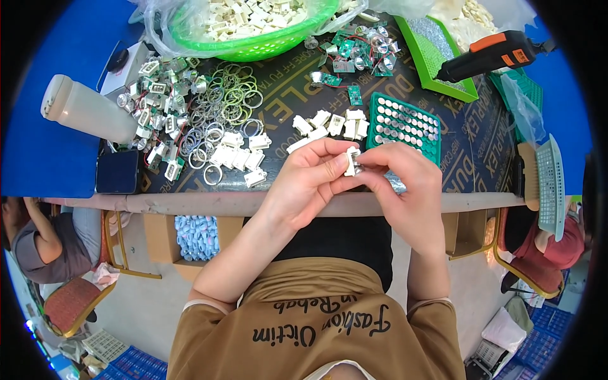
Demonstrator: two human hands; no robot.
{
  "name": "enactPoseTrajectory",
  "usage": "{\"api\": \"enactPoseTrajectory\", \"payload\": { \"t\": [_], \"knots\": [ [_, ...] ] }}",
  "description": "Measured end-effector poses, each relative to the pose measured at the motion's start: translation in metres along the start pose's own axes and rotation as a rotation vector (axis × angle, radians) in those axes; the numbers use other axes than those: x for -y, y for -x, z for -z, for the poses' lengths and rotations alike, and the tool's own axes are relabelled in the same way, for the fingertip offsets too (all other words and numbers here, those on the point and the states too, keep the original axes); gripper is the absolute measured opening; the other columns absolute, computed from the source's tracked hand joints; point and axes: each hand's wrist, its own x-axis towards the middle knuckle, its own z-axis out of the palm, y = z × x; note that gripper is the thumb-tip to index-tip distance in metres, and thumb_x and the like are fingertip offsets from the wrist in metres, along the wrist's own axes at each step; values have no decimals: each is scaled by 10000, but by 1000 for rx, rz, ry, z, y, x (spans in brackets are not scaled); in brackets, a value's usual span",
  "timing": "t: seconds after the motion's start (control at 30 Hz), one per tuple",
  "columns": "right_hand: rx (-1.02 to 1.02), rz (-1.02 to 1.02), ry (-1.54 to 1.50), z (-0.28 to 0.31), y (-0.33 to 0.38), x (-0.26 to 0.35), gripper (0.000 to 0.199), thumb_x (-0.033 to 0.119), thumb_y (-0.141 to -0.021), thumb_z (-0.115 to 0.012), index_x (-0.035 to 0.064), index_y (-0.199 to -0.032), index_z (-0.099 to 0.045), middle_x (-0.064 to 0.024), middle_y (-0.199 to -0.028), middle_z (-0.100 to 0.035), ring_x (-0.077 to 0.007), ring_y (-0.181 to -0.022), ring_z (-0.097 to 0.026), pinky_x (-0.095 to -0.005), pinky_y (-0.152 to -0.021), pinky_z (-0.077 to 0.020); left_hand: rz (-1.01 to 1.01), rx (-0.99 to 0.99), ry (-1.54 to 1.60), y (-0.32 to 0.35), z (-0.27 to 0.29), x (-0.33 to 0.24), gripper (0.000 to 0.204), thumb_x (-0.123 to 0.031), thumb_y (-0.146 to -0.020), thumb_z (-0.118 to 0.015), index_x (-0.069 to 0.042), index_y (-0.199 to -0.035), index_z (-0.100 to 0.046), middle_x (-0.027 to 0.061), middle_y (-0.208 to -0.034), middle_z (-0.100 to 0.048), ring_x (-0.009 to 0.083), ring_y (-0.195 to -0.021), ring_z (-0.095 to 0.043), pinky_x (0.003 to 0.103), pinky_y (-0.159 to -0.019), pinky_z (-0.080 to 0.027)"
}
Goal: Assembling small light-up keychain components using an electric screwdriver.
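Just off the table's near edge, my left hand [303, 180] pinches a small white plastic housing [350, 161] between thumb and fingers. The housing is held upright, its hollow side toward the right. My right hand [410, 187] is closed at that side, thumb and fingertips together against it. A bit of shiny metal shows between the fingertips, too small to name. Right behind my right hand lies a green tray [435, 140] with rows of round silver button cells [396, 120]. More white housings [335, 123] lie loose beyond my left hand, and another group [234, 155] sits farther left.
Wire rings [237, 95] and circuit boards with small reflectors [158, 107] are heaped at left, beside a white bottle [85, 107] and phone [119, 172]. Behind stand a green basket [266, 47] of white parts, more boards [361, 50] and a black-orange electric screwdriver [491, 56]. People sit at both sides.
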Motion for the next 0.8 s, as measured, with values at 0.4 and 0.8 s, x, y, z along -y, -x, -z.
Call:
{"api": "enactPoseTrajectory", "payload": {
  "t": [0.4, 0.8],
  "knots": [
    [-83, 241, 279, -6, 8, -1, 261, -31, -664, -604, 33, -917, -592, -85, -802, -566, -261, -696, -550, -346, -588, -447, -17, 8, 15, 3, -2, -1, 172, -14, -896, -510, 36, -1057, -545, 102, -1001, -585, 191, -939, -603, 377, -875, -522],
    [-94, 198, 192, -11, 7, -1, 229, -39, -714, -601, 34, -929, -564, -99, -823, -566, -268, -712, -548, -352, -592, -445, -35, -1, -87, 4, -2, 2, 160, -5, -899, -500, 26, -1053, -528, 102, -1027, -569, 185, -943, -593, 364, -863, -523]
  ]
}}
